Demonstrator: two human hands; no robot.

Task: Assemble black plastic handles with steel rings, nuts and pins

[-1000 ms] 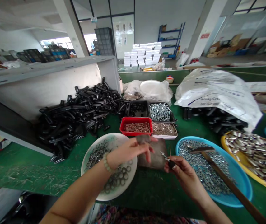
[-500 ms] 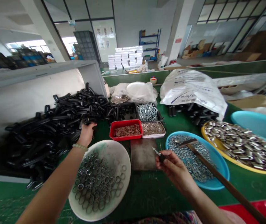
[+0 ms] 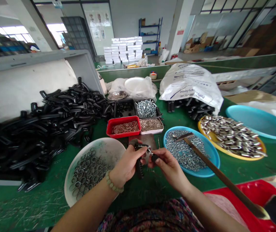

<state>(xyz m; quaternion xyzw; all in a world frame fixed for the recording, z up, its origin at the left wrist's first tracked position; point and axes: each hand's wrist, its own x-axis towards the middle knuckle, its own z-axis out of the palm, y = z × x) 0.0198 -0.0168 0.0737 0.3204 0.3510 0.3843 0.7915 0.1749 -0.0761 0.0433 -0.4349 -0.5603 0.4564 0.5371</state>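
One black plastic handle (image 3: 139,169) clenched in left hand (image 3: 127,167), small pliers (image 3: 153,158) pinched in right hand (image 3: 169,169)

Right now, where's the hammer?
In the head view, the hammer lies right of the person's right hand, its head over the blue bowl and its handle crossing the rim toward the red tub at lower right.

A curved black plastic handle (image 3: 139,169) is gripped upright in the left hand (image 3: 127,166), its lower end hanging below the fist, while small steel-nosed pliers (image 3: 153,157), pinched in the right hand (image 3: 169,169), reach its top end.
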